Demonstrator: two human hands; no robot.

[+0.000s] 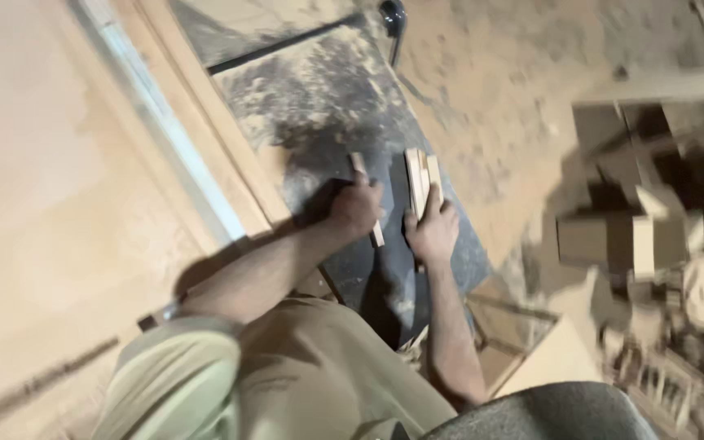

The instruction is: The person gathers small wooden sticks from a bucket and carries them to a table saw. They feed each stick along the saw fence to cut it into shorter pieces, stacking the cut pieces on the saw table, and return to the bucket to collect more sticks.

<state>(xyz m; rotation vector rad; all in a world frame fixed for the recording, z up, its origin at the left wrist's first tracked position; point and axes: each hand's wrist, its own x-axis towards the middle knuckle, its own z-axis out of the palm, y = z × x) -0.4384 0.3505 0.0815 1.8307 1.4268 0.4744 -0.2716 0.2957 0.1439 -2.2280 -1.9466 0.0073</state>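
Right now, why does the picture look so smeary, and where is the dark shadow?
Head view: the whole picture is smeared by motion, worst at the right edge, where the pile of wood blocks is fuzzy. The left hand with its wood strip and the right hand on the stack of strips look only soft. A dark shadow lies beside the left arm on the pale board. No glare.

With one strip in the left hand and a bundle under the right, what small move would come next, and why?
Probably bring the single wood strip in the left hand across to the small stack of strips under the right hand. The two sit apart on the dark, sawdust-covered surface, and the stack is already gathered.
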